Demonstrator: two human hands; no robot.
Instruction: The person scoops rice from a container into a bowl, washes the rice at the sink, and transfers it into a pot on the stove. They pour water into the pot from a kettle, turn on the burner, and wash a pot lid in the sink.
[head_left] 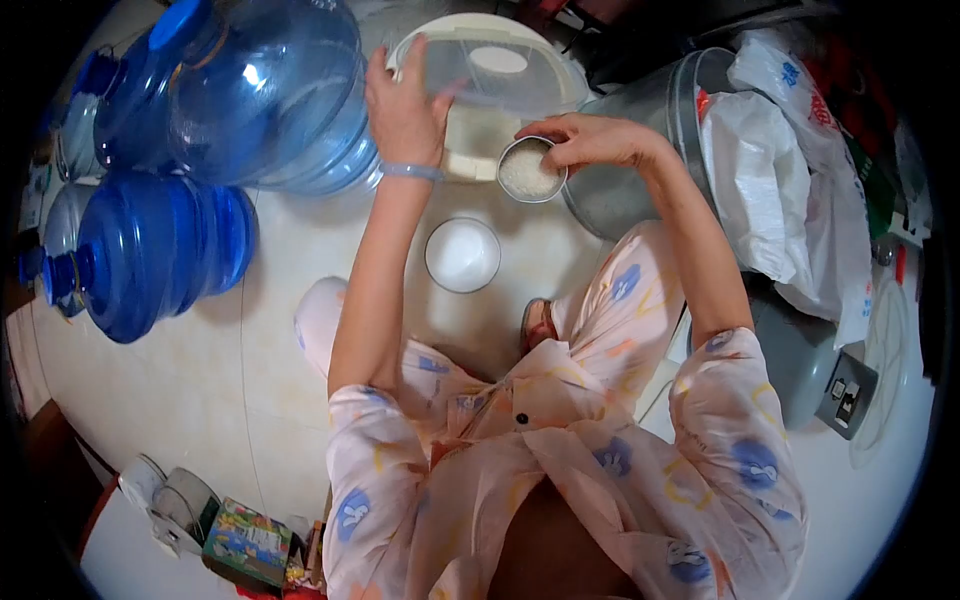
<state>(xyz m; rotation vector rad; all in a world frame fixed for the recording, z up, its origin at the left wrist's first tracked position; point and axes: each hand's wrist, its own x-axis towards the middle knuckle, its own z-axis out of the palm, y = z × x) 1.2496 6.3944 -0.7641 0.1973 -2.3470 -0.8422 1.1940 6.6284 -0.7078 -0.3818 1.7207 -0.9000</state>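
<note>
My right hand (600,140) is closed around the rim of a round metal cup (505,182) with white rice grains (531,172) in it. It holds the cup at the front of a cream-coloured bin (480,132). The bin's translucent lid (520,80) is raised and tilted. My left hand (408,112), a pale bangle on its wrist, is at the lid's left edge with fingers spread and seems to touch it. On the floor between my legs stands a round white-bottomed bowl (463,255).
Large blue water jugs (270,100) stand at the left, and another jug (165,250) lies on its side. To the right is a grey metal bin (640,150) with white plastic bags (755,170) over it. A colourful box (248,540) is at the lower left.
</note>
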